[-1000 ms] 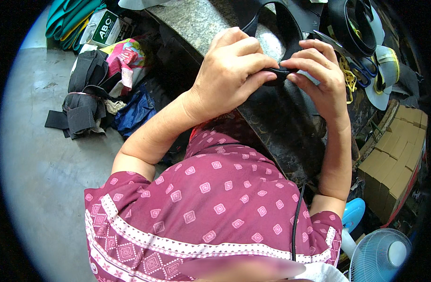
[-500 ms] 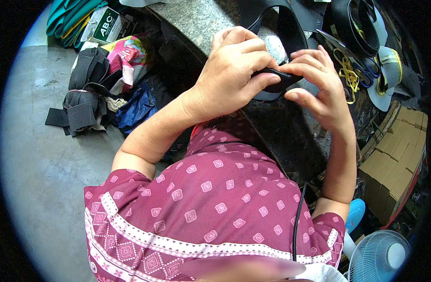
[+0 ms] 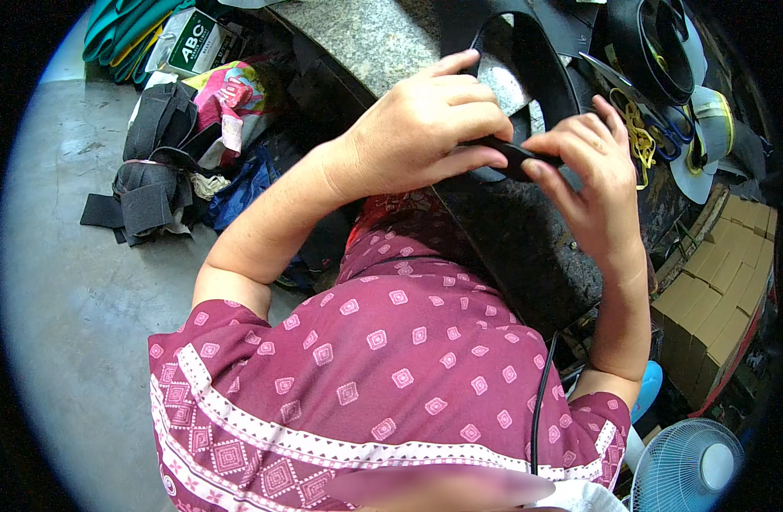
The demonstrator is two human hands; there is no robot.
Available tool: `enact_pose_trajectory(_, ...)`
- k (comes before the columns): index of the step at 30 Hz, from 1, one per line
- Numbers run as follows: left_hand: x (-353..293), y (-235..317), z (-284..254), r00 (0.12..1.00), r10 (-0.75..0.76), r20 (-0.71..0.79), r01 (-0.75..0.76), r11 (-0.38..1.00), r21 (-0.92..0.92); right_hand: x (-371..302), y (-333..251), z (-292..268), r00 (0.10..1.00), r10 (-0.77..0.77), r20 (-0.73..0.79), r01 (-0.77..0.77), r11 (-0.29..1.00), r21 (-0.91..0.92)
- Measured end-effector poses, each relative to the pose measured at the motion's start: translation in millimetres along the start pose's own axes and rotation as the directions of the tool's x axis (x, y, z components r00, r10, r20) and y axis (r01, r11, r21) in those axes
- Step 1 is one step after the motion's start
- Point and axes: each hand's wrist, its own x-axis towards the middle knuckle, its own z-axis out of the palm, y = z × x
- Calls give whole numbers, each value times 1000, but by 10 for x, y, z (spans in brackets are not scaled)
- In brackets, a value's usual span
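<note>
Left hand (image 3: pixel 434 124) pinches the black band (image 3: pixel 514 160) between thumb and bent fingers, apparently steadying it above the bench (image 3: pixel 349 38). Right hand (image 3: pixel 588 166), thumb and forefinger nearly together, grips its other end, probably for tension; blue-handled scissors (image 3: pixel 680 136) lie farther right.

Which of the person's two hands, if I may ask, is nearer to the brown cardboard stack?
Right: the right hand is up and left of the brown cardboard stack in the picture; the left hand is farther left.
</note>
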Motion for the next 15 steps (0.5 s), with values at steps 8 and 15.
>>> enact_pose_trajectory(8, 168, -288, -322, 971, 214, -106, -135, 860, 493, 141, -119, -422, 957, -247, -150, 152, 871, -467)
enact_pose_trajectory(15, -50, -192, 65, 981, -167, -102, 187, 648, 738, 380, 219, 321, 926, -353, -134, 218, 789, -575)
